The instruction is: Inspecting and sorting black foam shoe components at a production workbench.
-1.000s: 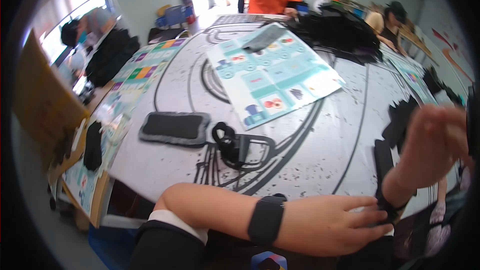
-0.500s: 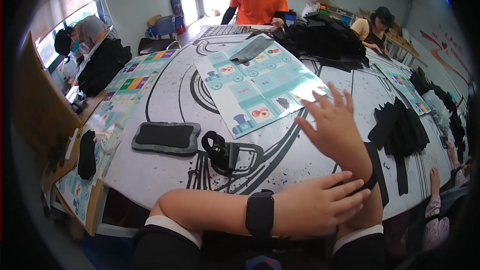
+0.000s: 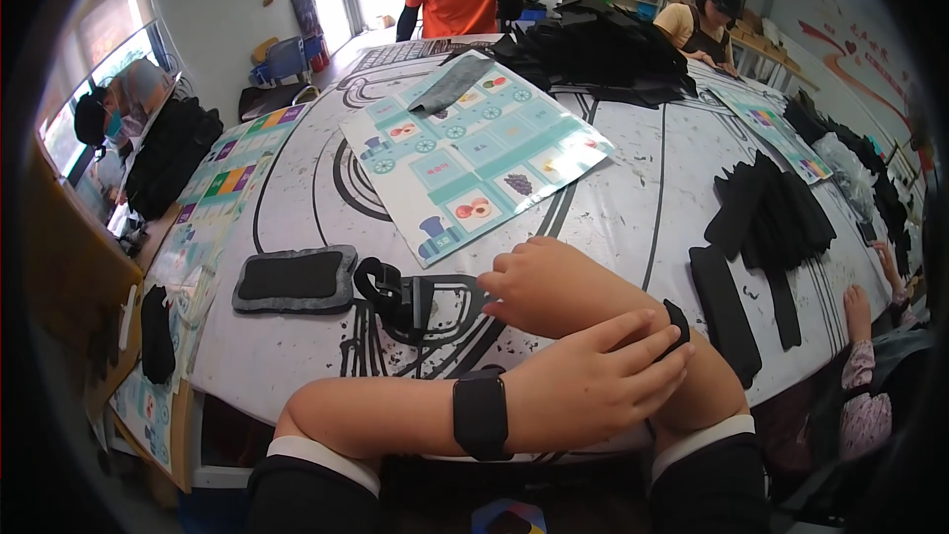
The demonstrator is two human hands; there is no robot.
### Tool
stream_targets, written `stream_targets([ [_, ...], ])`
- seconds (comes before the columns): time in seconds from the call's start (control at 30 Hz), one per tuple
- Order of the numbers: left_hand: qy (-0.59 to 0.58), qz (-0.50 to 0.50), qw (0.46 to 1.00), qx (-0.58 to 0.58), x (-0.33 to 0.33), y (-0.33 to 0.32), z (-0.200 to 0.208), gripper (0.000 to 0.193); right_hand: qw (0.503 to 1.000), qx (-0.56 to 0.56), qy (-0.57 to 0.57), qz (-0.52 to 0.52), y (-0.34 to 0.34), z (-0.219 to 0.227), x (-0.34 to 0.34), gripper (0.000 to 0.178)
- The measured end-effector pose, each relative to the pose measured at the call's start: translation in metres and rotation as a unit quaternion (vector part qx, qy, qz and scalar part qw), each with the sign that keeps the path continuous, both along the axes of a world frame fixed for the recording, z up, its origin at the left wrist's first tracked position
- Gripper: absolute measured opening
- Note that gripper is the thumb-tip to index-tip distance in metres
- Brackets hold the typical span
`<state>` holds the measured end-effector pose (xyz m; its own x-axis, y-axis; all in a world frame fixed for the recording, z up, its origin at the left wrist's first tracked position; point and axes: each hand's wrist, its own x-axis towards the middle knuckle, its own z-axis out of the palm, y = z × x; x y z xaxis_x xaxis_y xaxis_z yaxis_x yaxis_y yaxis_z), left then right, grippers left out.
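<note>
My left hand [image 3: 608,371] lies across my right forearm, its fingers stretched and slightly apart, touching the black wristband [image 3: 676,328] there. A black square device on a strap [image 3: 480,413] sits on my left wrist. Beyond it, my right hand [image 3: 539,287] is held low over the table with its back up and its fingers curled in. Nothing shows in it, though the palm is hidden. Just left of the right hand is a black strapped device [image 3: 400,299] with a looped band. Beside that lies a grey-edged pad [image 3: 341,299] with a black centre.
A printed picture board [image 3: 514,133] with a grey cloth strip [image 3: 450,86] lies ahead. Black strips are piled at the back [image 3: 603,49] and at right [image 3: 771,213], near a single black strip [image 3: 725,316]. People work around the table; another person's hand [image 3: 858,311] is at right.
My right hand has dropped left and nearer, its spread fingers curling in. My left hand still rests at the right wrist. The view has shifted, and the person in orange has raised a hand.
</note>
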<state>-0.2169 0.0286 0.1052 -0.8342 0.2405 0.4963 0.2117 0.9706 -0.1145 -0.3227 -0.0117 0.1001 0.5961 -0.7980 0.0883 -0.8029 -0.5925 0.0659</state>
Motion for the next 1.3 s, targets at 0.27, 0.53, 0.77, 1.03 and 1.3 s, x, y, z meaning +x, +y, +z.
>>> stream_targets([
  [0.27,0.022,0.021,0.999,0.012,-0.003,-0.003,0.000,0.046,0.996,-0.038,-0.008,0.076,-0.001,-0.010,0.010,0.018],
  [0.53,0.032,0.009,0.999,0.005,-0.004,-0.005,-0.003,0.043,0.991,-0.065,-0.061,0.103,0.004,-0.001,0.015,0.008],
  [0.77,0.049,0.002,0.999,-0.001,-0.004,0.000,-0.003,0.043,0.989,-0.077,-0.069,0.110,0.007,0.002,0.015,0.007],
  [1.03,0.107,-0.030,0.993,-0.034,-0.004,0.003,-0.004,0.039,0.995,-0.078,-0.037,0.045,0.010,0.007,0.008,0.012],
  [1.3,0.095,-0.055,0.994,0.005,-0.005,0.001,-0.004,0.037,0.970,-0.209,-0.111,-0.047,0.004,0.015,0.002,0.014],
])
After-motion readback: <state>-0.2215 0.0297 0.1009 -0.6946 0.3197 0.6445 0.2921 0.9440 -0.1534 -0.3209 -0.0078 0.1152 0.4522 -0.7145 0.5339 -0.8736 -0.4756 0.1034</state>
